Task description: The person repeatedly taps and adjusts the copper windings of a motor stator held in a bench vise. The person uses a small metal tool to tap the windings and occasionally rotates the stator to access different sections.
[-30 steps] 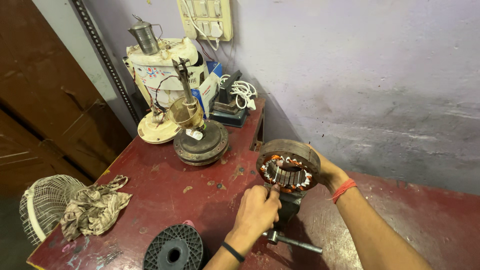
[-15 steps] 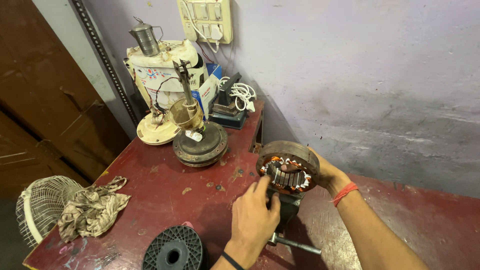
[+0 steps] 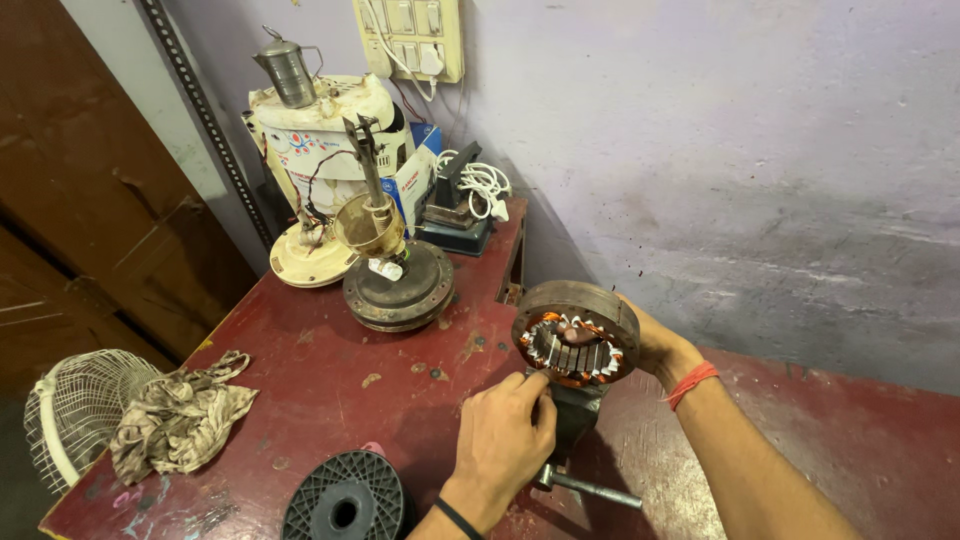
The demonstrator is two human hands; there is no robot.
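A round motor stator (image 3: 577, 333) with copper windings and white ties stands on edge, clamped in a dark bench vise (image 3: 573, 418) at the table's right edge. My left hand (image 3: 502, 440) rests against the stator's lower left rim, its fingertips touching the windings. My right hand (image 3: 652, 340) is wrapped around the back right of the stator ring, mostly hidden behind it; a red thread band sits on that wrist. The vise handle bar (image 3: 590, 488) sticks out toward me below my left hand.
On the red table (image 3: 300, 380) stand a fan motor with shaft (image 3: 395, 280), a white appliance body (image 3: 320, 160), a black plastic spool (image 3: 345, 498) and a crumpled rag (image 3: 175, 420). A wire fan guard (image 3: 70, 410) leans at left. A switchboard (image 3: 410, 40) hangs on the wall.
My left hand has moved up from the vise to the stator's lower rim. The view has shifted slightly; the stator stays clamped.
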